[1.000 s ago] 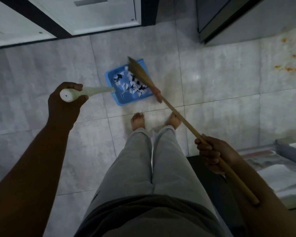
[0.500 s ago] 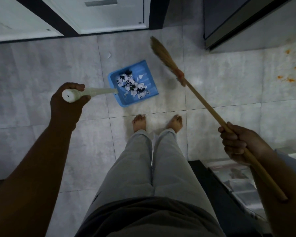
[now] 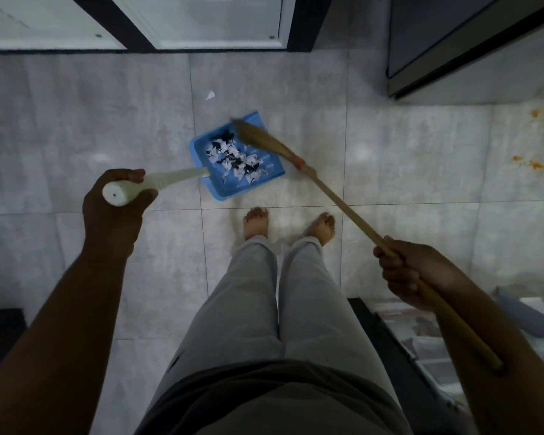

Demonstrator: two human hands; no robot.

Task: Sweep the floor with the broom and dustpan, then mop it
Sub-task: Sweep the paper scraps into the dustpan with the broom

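Blue dustpan (image 3: 225, 190) sits down on the grey tiled floor (image 3: 405, 152), just in front of two bare feet (image 3: 256, 221). Its long white handle (image 3: 173, 178) runs from the pan back to the left, and the open mouth of the pan faces right. The left hand (image 3: 113, 211) holds the round end of that handle, and its grip is wrapped tight around it. Lots of small black and white paper bits (image 3: 237, 160) lie piled inside the pan.

The broom (image 3: 343, 204) is a long wooden stick that slants from low on the right up to the left. Its brown bristles (image 3: 256, 136) point away from the person and lie over the far side of the pan, above the paper bits. The right hand (image 3: 404, 273) holds the stick near the middle, its grip closed around the wood, and the back end of the stick lies along the right arm.

One white paper bit (image 3: 210, 95) lies alone on the floor past the pan. Orange spots (image 3: 536, 165) mark the floor far to the right
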